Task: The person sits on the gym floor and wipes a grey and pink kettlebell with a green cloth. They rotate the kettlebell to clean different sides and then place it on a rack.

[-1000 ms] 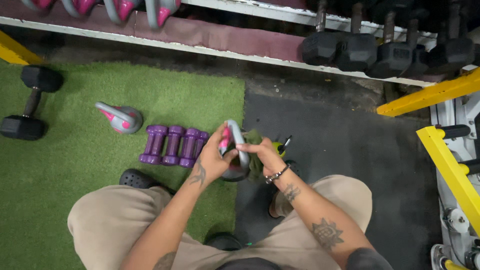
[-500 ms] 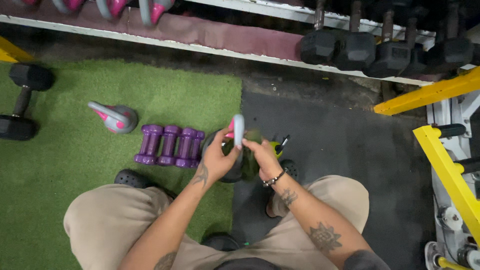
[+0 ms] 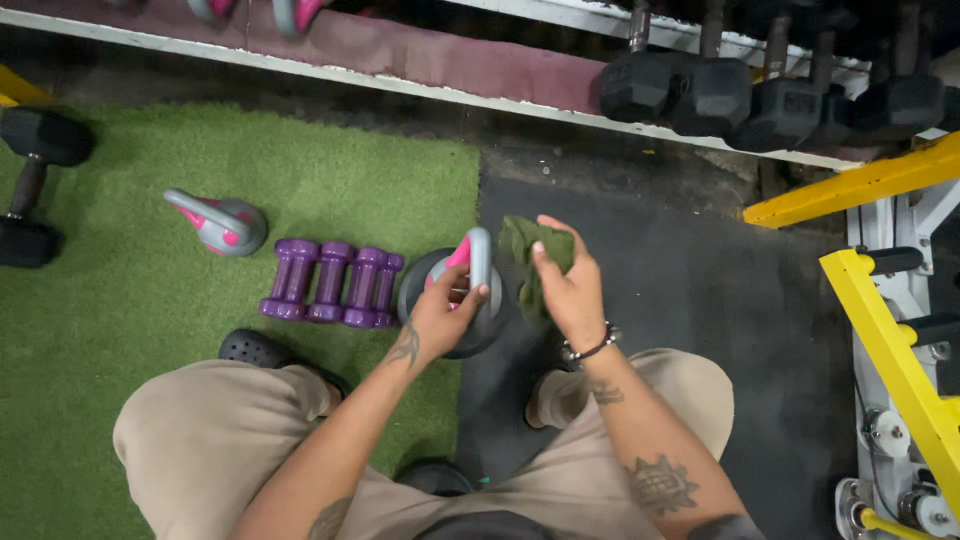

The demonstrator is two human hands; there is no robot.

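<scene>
A grey kettlebell with pink inner handle (image 3: 470, 270) stands at the edge of the green turf, just in front of my knees. My left hand (image 3: 440, 315) grips its handle from below. My right hand (image 3: 568, 285) holds a crumpled olive-green cloth (image 3: 530, 255) just right of the handle, a beaded bracelet on that wrist. Two purple dumbbells (image 3: 332, 282) lie side by side left of the kettlebell.
A second grey and pink kettlebell (image 3: 220, 222) lies tipped on the turf (image 3: 150, 300). A black hex dumbbell (image 3: 35, 180) sits at far left. A rack of black dumbbells (image 3: 770, 95) runs along the top. Yellow machine frames (image 3: 890, 340) stand at right on black rubber flooring (image 3: 690, 280).
My right hand has pulled away from the kettlebell handle to its right side, and the green cloth now shows in it. The left hand stays on the handle.
</scene>
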